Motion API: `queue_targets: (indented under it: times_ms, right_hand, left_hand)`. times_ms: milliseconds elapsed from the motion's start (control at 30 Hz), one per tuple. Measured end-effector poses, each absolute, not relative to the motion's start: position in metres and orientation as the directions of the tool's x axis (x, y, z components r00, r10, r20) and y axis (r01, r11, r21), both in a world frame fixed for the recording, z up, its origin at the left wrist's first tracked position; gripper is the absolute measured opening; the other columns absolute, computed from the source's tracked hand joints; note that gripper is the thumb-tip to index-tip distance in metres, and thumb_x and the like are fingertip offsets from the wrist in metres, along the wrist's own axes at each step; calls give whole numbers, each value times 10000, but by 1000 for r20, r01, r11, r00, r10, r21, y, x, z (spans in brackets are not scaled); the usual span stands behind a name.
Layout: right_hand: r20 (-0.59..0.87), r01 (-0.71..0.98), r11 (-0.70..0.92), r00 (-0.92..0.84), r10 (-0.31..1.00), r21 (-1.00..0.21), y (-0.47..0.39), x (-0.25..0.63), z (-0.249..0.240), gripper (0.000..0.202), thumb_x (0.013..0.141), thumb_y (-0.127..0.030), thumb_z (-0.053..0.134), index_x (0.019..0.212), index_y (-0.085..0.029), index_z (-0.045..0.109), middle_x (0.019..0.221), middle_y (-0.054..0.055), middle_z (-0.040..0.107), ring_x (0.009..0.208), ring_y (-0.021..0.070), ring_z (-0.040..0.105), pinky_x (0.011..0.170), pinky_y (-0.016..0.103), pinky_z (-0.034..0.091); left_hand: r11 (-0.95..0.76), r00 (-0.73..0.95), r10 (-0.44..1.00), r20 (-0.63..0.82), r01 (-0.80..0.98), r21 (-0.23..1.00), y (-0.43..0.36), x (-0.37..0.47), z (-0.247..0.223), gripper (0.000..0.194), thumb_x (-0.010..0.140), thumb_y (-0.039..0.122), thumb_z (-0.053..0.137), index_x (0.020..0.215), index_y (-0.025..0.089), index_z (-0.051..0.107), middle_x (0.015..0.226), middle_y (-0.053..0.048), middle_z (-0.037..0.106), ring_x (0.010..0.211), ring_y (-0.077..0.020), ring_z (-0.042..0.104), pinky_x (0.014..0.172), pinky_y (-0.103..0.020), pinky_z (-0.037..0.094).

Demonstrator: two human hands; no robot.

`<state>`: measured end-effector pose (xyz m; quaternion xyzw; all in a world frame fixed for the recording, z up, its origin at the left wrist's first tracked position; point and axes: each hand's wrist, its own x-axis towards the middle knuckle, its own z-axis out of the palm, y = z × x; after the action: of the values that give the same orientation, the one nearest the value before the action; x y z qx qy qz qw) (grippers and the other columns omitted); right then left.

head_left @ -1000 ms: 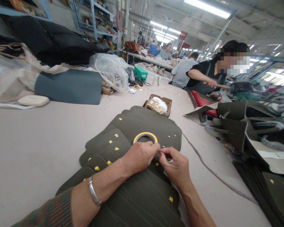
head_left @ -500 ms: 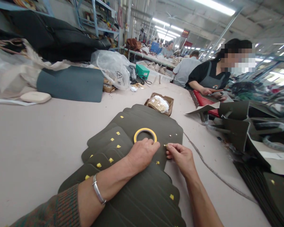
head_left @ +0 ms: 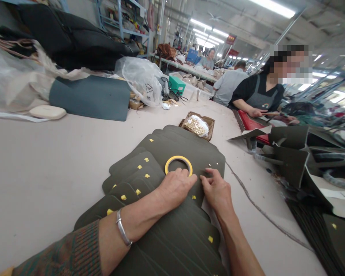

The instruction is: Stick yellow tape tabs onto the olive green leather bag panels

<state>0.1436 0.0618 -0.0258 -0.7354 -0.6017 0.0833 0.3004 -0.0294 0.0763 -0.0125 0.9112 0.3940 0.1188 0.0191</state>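
My left hand (head_left: 178,186) rests with curled fingers on the topmost dark olive panel (head_left: 172,140). It covers the near edge of a yellow tape roll (head_left: 178,158); what its fingers hold, if anything, is hidden. Just to the right, my right hand (head_left: 217,188) is over the panel's right side, thumb and index finger apart, with nothing visible between them. Two small shiny studs (head_left: 213,164) sit on the panel beyond that hand. Under it, more panels (head_left: 161,237) lie fanned out, several with bits of yellow tape (head_left: 138,191).
Behind the panels stands a small cardboard box (head_left: 209,134) with gold-coloured studs in a bag. A cord (head_left: 253,199) runs along the right. Olive bag parts (head_left: 290,153) pile up at right, near a co-worker (head_left: 255,97). Plastic bags (head_left: 145,82) and a grey-blue sheet (head_left: 89,97) lie back left.
My right thumb and index finger have parted from a pinch on a small metal piece, which is no longer visible. My left hand stays beside the tape roll. The view has shifted slightly.
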Motion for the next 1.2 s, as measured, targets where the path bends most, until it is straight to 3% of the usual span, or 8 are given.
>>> queue_targets:
  times_ms: [67,167,433,667,767,933,1067,1200]
  right_hand:
    - [239,789,-98,298,924,-607,57,146,-27,332,804,-383,557,1054,-171,608,640,7,684,602,187,659,623,292,477]
    - [242,746,-47,275,931,-665,46,150,-30,259,837,-411,533,901,-189,651,679,24,697,608,174,660,639,282,494]
    - [387,907,59,118,915,-417,53,141,-32,260,881,-317,473,852,-190,698,856,62,729,773,188,665,745,290,460]
    - [174,893,46,36,984,-448,51,143,-21,233,861,-326,510,788,-219,704,710,15,702,648,165,629,619,258,422]
    - [95,838,71,-23,995,-540,44,148,-16,236,854,-326,532,758,-219,719,692,10,703,645,164,632,617,258,438]
    - [260,539,184,68,963,-822,42,155,-12,256,856,-362,565,986,-185,697,872,43,720,720,161,646,636,256,507]
    - [456,570,422,-92,885,-705,41,151,-8,174,861,-250,578,988,-194,685,969,53,705,855,161,651,769,274,517]
    - [554,632,527,-179,813,-568,40,145,-8,135,866,-169,564,945,-195,672,880,32,695,777,128,637,711,241,505]
  left_hand:
    - [-688,663,723,195,715,120,76,-30,-12,122,896,124,426,947,191,515,883,-65,570,810,-241,575,656,-360,526]
    - [-682,663,730,169,724,107,77,-30,-11,142,884,117,434,968,193,519,887,-67,573,814,-233,592,658,-341,527]
    - [-694,673,717,181,713,97,77,-30,-10,163,869,111,433,974,196,525,851,-59,573,767,-226,612,657,-341,522]
    - [-727,658,682,320,657,200,77,-34,-6,176,958,224,360,993,209,532,885,-33,591,767,-191,616,634,-286,501]
    - [-761,660,647,383,586,277,79,-36,-4,200,974,257,360,1057,227,539,895,-13,622,815,-178,627,681,-276,507]
    - [-797,651,604,459,487,358,79,-37,-7,305,977,250,382,1274,222,448,1020,-35,673,956,-167,644,834,-285,522]
    - [-805,650,593,475,459,377,80,-36,-9,436,950,212,442,1366,172,320,1131,-76,660,1036,-196,639,861,-317,533]
    - [-796,661,603,446,468,384,79,-35,-7,354,933,184,461,1273,147,373,1104,-84,667,997,-214,656,786,-313,545]
